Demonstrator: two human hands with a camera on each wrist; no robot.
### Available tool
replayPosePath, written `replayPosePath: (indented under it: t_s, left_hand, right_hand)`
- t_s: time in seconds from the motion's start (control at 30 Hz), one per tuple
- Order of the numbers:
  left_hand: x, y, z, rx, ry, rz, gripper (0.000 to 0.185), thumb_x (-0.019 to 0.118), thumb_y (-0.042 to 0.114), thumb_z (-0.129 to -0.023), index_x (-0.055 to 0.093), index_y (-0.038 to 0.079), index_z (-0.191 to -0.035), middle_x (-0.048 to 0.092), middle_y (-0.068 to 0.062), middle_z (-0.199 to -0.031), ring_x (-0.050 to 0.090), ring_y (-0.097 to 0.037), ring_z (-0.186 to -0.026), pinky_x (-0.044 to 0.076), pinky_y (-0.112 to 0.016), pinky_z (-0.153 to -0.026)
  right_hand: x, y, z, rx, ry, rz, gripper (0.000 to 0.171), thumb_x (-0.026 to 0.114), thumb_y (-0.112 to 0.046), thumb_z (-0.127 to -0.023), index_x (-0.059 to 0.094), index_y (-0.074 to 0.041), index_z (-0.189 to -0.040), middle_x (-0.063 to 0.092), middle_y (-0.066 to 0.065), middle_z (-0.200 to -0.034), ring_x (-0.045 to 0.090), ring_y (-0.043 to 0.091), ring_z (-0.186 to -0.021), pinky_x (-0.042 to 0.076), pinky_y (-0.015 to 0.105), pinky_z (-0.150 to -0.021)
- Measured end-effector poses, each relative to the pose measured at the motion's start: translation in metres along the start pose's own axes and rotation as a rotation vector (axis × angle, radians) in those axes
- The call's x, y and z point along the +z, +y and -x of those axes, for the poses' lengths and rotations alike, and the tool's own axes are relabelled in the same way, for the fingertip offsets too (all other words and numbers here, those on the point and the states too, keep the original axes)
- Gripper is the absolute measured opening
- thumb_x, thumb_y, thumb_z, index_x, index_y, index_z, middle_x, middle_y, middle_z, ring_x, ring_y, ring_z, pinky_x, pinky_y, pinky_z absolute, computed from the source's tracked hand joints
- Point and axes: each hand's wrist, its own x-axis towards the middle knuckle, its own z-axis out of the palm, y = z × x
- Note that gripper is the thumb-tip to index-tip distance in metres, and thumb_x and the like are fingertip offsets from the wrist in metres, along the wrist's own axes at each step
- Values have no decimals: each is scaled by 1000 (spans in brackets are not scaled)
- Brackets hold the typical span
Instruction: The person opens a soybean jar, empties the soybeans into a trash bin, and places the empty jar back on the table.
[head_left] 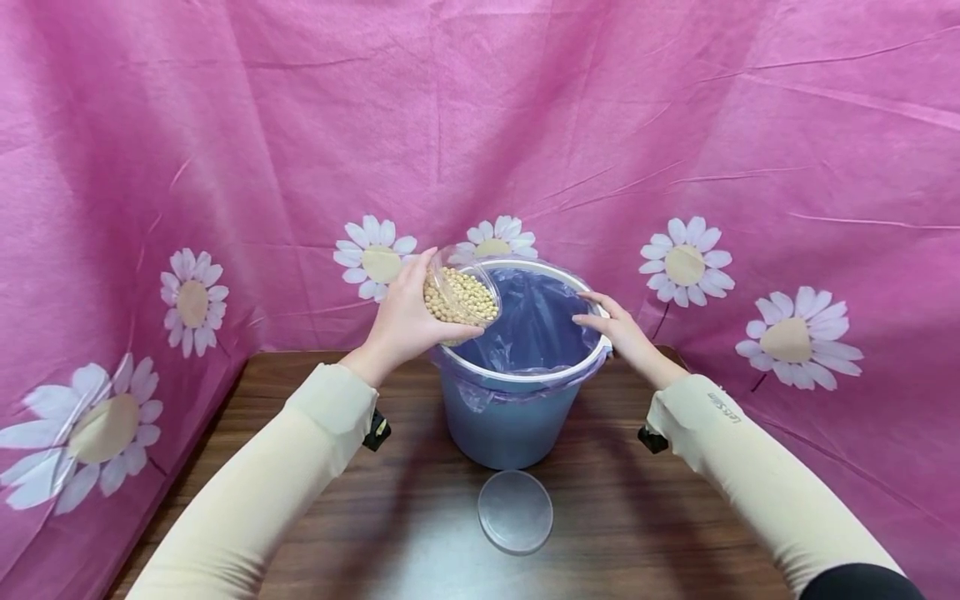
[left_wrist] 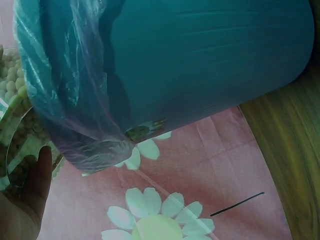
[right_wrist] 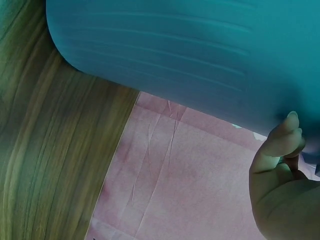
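Beans (head_left: 461,297), pale & round, sit in a clear tub (head_left: 467,287) gripped by the left hand (head_left: 408,321) w/ fingers curled round it, tilted over the near-left rim of the blue bucket (head_left: 517,417), which has a thin purple liner (head_left: 534,329) & stands on the wood table (head_left: 637,517). Right hand (head_left: 618,333) rests flat-fingered on the opposite rim, steadying it; tub's clear lid (head_left: 515,511) lies on the table in front. Looks like the tipping step, so more tilt seems needed while the bucket's held firm; only writing is a small mark on the right sleeve (head_left: 750,454), too small to read.

A staged recording corner — pink daisy-print cloth (head_left: 675,125) (draped backdrop) behind a wooden table (head_left: 637,517).
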Motion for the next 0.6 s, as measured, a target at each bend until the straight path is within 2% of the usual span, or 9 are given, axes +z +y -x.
replayPosePath:
  t_s: [0.07, 0.13, 0.23, 0.3, 0.37, 0.47, 0.53, 0.6]
  left_hand:
    - [2, -1, -1, -1, -3, -12, 122, 93, 51, -54, 33, 12, -153, 43, -12, -150, 42, -32, -137, 37, -55, -112]
    - [4, -1, -2, 0, -10, -30, 122, 93, 53, -54, 33, 12, -153, 43, -11, -150, 42, -32, -137, 36, -54, -113]
    - [7, -1, -3, 16, -15, -52, 121, 92, 54, -54, 34, 13, -152, 45, -10, -148, 43, -30, -135, 38, -52, -112]
    - [9, 0, -2, 31, -13, -61, 119, 92, 54, -54, 35, 15, -151, 46, -10, -147, 45, -29, -134, 40, -51, -111]
    - [11, -1, -1, 45, -10, -73, 118, 92, 55, -55, 35, 16, -151, 47, -8, -145, 47, -28, -131, 43, -50, -108]
    - [14, -1, 0, 62, -12, -104, 116, 91, 55, -55, 35, 20, -151, 46, -6, -146, 49, -28, -129, 45, -51, -105]
    - [15, 0, -1, 68, -13, -132, 116, 91, 56, -56, 35, 22, -151, 46, -5, -146, 50, -29, -128, 47, -52, -103]
    - [15, 0, -1, 72, -16, -147, 115, 90, 56, -56, 34, 22, -151, 45, -5, -146, 50, -30, -127, 47, -52, -102]
  right_hand:
    - [0, 0, 1, 4, 1, -1, 63, 61, -22, -96, 36, -9, -152, 26, 14, -162, 30, 31, -144, 29, 44, -119]
    - [1, -1, 2, 6, 3, -7, 63, 61, -23, -96, 37, -10, -152, 28, 14, -162, 35, 30, -140, 36, 32, -112]
    - [2, -3, 4, 12, 6, -17, 62, 61, -24, -96, 38, -10, -151, 30, 14, -160, 47, 27, -128, 42, 15, -94]
    - [2, -3, 5, 11, 7, -27, 61, 61, -24, -96, 38, -10, -151, 32, 16, -159, 56, 20, -115, 45, 10, -84]
    - [2, -2, 5, 12, 4, -43, 61, 60, -23, -96, 38, -9, -151, 33, 18, -157, 62, 11, -96, 49, 11, -75]
    - [2, -2, 5, 18, 0, -65, 61, 60, -24, -96, 37, -9, -151, 38, 19, -152, 60, 1, -69, 51, 16, -60]
    - [2, -4, 6, 31, -5, -83, 61, 60, -25, -97, 37, -10, -151, 49, 21, -139, 58, 2, -57, 48, 20, -50]
    - [1, -10, 9, 42, -11, -92, 60, 60, -24, -97, 37, -10, -151, 62, 15, -117, 54, 4, -49, 44, 24, -43]
